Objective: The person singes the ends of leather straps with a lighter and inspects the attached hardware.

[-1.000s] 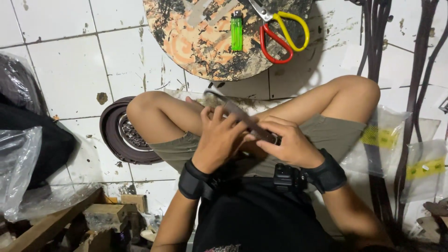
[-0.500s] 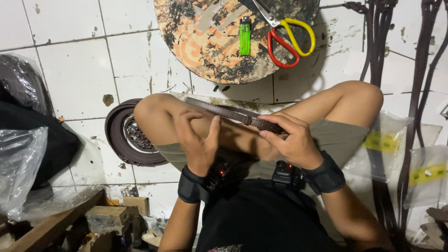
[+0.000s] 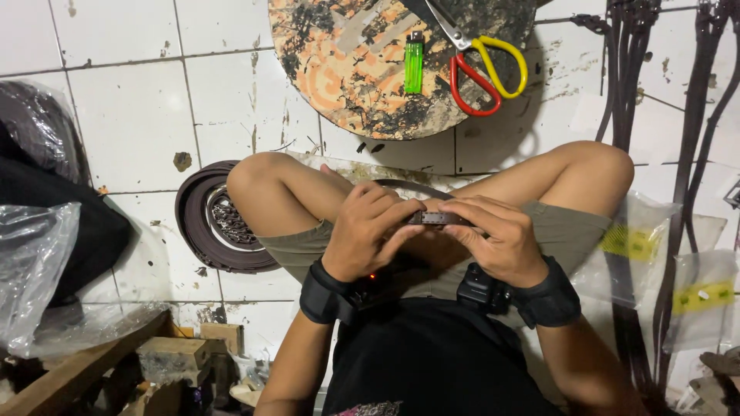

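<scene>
I sit cross-legged on a white tiled floor. A narrow dark brown leather strap [image 3: 438,219] lies across my lap, pinched between both hands. My left hand [image 3: 370,231] grips its left part, fingers curled over it. My right hand [image 3: 497,239] holds the right part, thumb and fingers closed on the strap. Each wrist wears a black band with a small device. The strap's far end curves away behind my left hand toward my knee.
A round stained board [image 3: 370,69] lies ahead with a green lighter [image 3: 414,65] and red-and-yellow scissors [image 3: 482,65]. A coiled dark belt roll [image 3: 212,219] sits by my left knee. Dark straps [image 3: 628,92] hang right, clear bags [image 3: 38,270] left, wooden scraps [image 3: 116,362] lower left.
Both hands have come closer together on the strap and lowered it toward my lap; it now lies nearly level instead of slanting.
</scene>
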